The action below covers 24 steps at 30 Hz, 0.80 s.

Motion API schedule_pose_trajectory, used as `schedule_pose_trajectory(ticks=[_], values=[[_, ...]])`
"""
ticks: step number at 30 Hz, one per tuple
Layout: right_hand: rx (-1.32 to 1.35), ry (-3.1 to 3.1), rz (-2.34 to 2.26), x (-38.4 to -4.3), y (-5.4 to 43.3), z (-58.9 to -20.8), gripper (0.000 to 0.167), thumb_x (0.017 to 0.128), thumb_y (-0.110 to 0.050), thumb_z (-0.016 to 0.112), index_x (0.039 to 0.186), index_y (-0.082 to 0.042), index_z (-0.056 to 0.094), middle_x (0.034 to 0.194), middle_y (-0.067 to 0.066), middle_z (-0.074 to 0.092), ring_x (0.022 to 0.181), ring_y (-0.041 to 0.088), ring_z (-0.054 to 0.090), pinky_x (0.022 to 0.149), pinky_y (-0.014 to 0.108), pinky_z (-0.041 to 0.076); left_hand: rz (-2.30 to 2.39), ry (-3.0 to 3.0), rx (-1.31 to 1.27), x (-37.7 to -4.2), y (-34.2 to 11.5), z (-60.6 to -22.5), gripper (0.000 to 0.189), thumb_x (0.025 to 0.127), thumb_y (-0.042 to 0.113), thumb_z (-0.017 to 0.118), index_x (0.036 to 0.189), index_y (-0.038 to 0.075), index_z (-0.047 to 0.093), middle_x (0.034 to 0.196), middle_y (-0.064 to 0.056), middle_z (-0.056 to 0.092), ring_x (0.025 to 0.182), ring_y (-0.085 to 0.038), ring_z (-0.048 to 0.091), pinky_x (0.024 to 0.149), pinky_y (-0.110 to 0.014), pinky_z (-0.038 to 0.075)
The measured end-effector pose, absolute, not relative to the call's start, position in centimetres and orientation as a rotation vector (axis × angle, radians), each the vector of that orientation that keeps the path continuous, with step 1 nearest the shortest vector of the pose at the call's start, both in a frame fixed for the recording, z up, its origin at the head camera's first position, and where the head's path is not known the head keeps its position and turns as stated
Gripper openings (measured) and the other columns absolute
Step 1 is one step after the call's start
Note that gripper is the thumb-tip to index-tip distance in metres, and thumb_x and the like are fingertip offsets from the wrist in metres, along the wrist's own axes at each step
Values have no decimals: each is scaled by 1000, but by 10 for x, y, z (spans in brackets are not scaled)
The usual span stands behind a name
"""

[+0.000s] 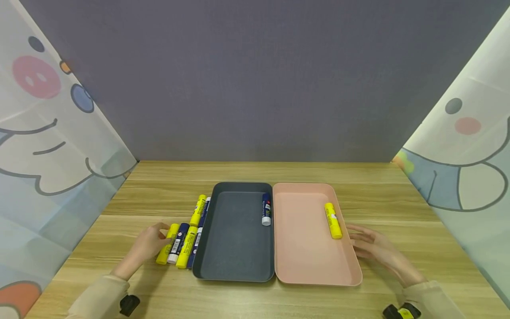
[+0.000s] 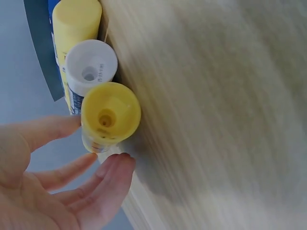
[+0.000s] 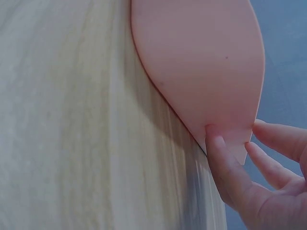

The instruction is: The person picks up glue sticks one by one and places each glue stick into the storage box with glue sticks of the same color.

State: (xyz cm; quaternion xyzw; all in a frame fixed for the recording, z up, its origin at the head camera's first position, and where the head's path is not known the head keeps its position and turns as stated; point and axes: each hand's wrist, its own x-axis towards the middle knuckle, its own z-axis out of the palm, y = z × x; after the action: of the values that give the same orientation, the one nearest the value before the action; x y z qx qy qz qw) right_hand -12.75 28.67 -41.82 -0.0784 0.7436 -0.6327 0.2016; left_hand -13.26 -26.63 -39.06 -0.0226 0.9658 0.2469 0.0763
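Yellow glue stick [image 2: 117, 108], pinched by left hand [image 1: 150, 242], right hand [image 1: 373, 249] spread, touching pink tray [image 1: 307, 248]

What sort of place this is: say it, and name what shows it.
Probably a small tabletop work booth: a light wood-grain table, a plain dark-grey upright panel behind it, and cartoon-printed pale fabric-like sheets at both sides.
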Motion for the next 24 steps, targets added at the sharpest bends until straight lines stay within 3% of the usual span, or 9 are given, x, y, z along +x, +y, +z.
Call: schedule_pose_trajectory(ticks=[8, 20, 24], values=[[-231, 2082, -1755, -128, 287, -418, 54, 90, -15, 51, 135, 4, 28, 127, 34, 37, 98, 4, 56, 83, 30, 47, 709, 2860, -107, -134, -268, -395, 45, 79, 11, 62, 112, -16, 47, 84, -23, 58, 69, -24, 56, 55, -33, 46], [-280, 2020, -1802, -130, 289, -419, 46, 91, -11, 48, 135, -3, 34, 126, 31, 40, 98, 4, 56, 82, 29, 47, 702, 2861, -95, -139, -270, -397, 45, 78, 11, 62, 109, -18, 48, 82, -24, 59, 69, -23, 56, 55, -33, 47], [-279, 2030, -1788, -130, 288, -418, 48, 91, -11, 47, 135, 0, 31, 126, 33, 38, 98, 4, 56, 82, 29, 47, 701, 2851, -104, -139, -270, -396, 45, 78, 11, 62, 110, -18, 47, 81, -22, 59, 68, -22, 55, 54, -32, 46]])
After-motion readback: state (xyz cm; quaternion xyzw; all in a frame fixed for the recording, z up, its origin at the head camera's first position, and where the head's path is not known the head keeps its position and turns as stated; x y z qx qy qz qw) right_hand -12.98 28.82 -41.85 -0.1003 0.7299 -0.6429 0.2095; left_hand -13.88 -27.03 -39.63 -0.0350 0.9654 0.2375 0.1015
